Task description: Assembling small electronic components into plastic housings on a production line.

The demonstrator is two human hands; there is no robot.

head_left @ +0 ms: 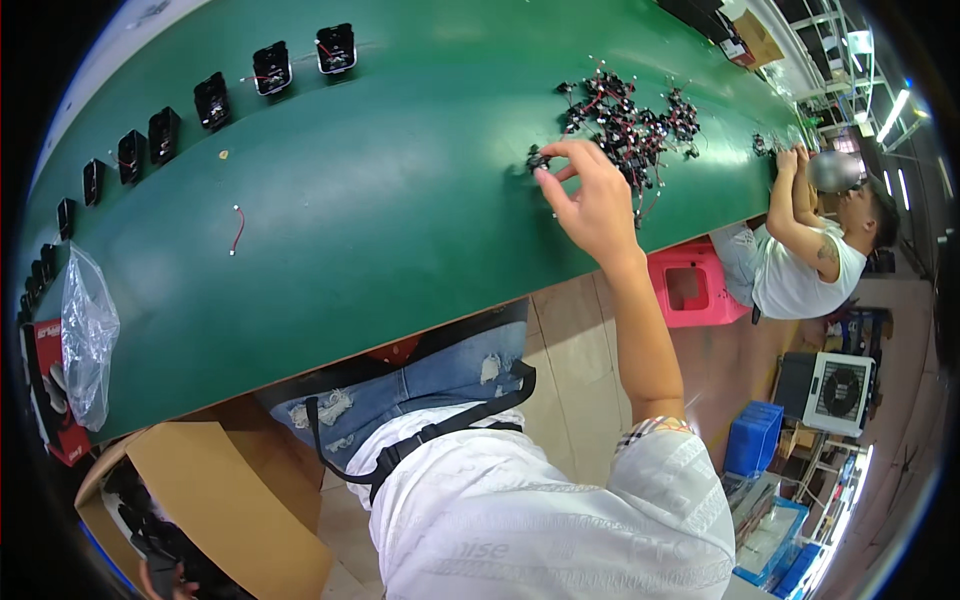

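My right hand is raised over the green table, pinching a small black part between thumb and fingertips. Just beyond and to its right lies a tangled pile of small black parts with red and black wires and white connectors. At the lower left edge, only the fingers of my left hand show, at an open cardboard box of black pieces. Those fingers close around a black plastic part; its exact shape is hard to make out.
A row of black housings curves along the table's far left side. A loose red wire lies mid-table. At the left are a clear plastic bag and a red box. Another person works at right, beside a pink stool.
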